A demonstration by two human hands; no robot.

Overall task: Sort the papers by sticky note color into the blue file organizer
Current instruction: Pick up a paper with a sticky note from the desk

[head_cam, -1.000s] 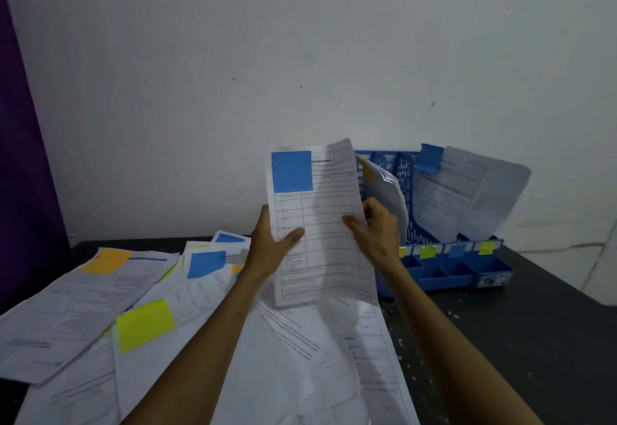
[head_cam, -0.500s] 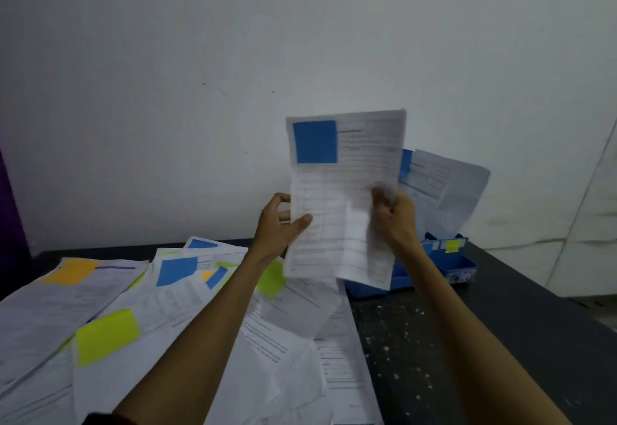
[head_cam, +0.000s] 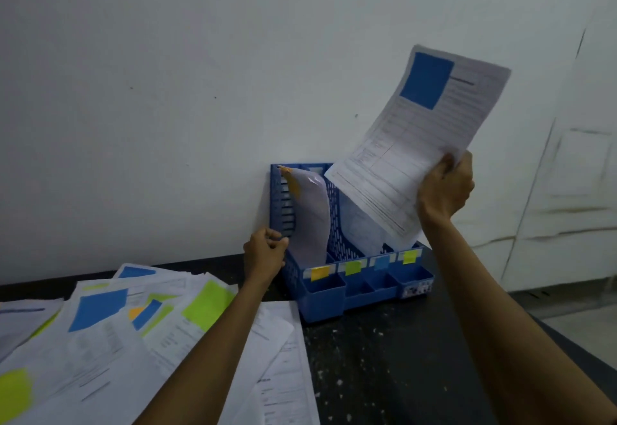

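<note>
Your right grip (head_cam: 445, 190) is clenched on the lower edge of the sheet with the blue sticky note (head_cam: 417, 144), holding it tilted in the air above the right side of the blue file organizer (head_cam: 322, 297), not yet in any slot. Your left grip (head_cam: 265, 254) is curled round the organizer's left wall, apparently to steady it against the wall behind. Judging by what stands in the organizer, you are early in the sort. One curled sheet with an orange note (head_cam: 310, 217) sits in the leftmost slot, behind the orange tab (head_cam: 320, 272). Another sheet (head_cam: 362, 227) stands further right, though the paper you hold covers its top, so its slot and colour cannot be told. The sheet in your hand looks bound for the slot behind the blue tab (head_cam: 382, 262). Most of the work remains: a loose pile of papers (head_cam: 133, 341) with blue, green and orange notes lies spread over the left of the table (head_cam: 384, 358), all unsorted.
</note>
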